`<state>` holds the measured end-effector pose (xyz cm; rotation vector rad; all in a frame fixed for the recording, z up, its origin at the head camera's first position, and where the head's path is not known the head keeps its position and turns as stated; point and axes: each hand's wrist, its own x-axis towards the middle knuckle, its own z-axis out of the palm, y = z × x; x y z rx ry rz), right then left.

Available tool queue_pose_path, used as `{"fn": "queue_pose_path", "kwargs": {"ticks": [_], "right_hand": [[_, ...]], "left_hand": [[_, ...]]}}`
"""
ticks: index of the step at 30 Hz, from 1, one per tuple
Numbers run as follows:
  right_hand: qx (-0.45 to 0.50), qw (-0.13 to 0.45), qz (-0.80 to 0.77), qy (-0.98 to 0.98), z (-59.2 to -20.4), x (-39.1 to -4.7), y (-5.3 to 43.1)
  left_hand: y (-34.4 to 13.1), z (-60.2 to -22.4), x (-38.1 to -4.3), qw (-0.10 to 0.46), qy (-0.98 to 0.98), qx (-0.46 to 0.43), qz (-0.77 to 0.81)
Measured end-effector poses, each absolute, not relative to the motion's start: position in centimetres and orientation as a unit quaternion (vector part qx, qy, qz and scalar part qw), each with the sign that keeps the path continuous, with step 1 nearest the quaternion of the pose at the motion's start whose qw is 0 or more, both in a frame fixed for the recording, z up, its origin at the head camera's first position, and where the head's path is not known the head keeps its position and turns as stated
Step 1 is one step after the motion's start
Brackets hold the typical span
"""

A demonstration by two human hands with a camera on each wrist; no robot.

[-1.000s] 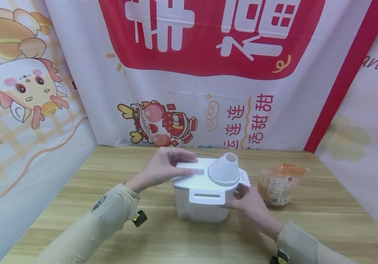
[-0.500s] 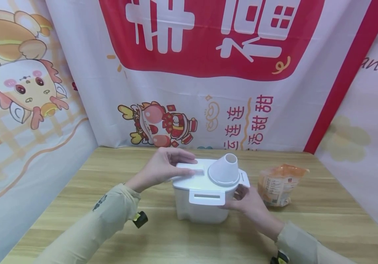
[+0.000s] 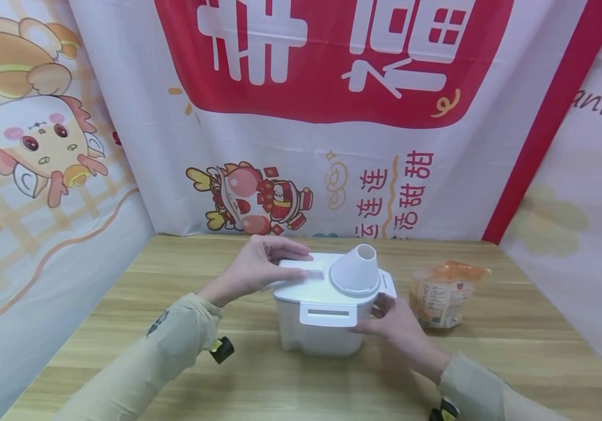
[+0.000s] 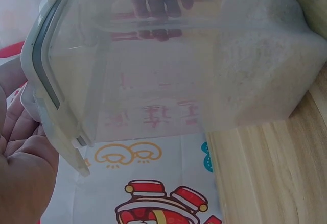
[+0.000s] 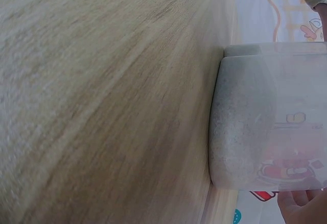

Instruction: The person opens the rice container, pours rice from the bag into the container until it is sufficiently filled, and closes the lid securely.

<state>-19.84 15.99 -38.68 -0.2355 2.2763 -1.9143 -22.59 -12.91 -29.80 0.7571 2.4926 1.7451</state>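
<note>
A translucent plastic storage box (image 3: 322,342) stands upright on the wooden table. Its white lid (image 3: 293,289) carries a cone-shaped spout (image 3: 356,272) on the right and slotted tabs at the edges. My left hand (image 3: 251,269) is over the lid's left part, thumb and fingers holding its raised piece. Low on the right, my right hand (image 3: 398,327) grips the box's side wall just under a tab, thumb toward the front. The left wrist view shows whitish, grainy contents (image 4: 260,71) in the bottom of the box, with right-hand fingers visible through the wall.
An orange and clear plastic packet (image 3: 445,295) with a printed label stands on the table (image 3: 522,345), right of the box. Behind the table hangs a red and white printed cloth (image 3: 332,140). Patterned cloth walls (image 3: 43,251) flank it on both sides.
</note>
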Motion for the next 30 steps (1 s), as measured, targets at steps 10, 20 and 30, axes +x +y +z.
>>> {"fn": "queue_pose_path", "kwargs": {"ticks": [10,20,30], "right_hand": [[-0.079,0.08,-0.642,0.759,-38.48,-19.7,15.95],[-0.084,0.077,-0.642,0.758,-38.43,-19.73,15.93],[-0.09,0.074,-0.655,0.747,-38.55,-19.72,15.86]], "left_hand": [[-13.03,-29.61,-22.39,0.021,0.81,0.226,0.54],[-13.01,-29.71,-22.41,0.031,0.805,0.224,0.549],[-12.87,-29.51,-22.3,0.027,0.802,0.222,0.554]]}}
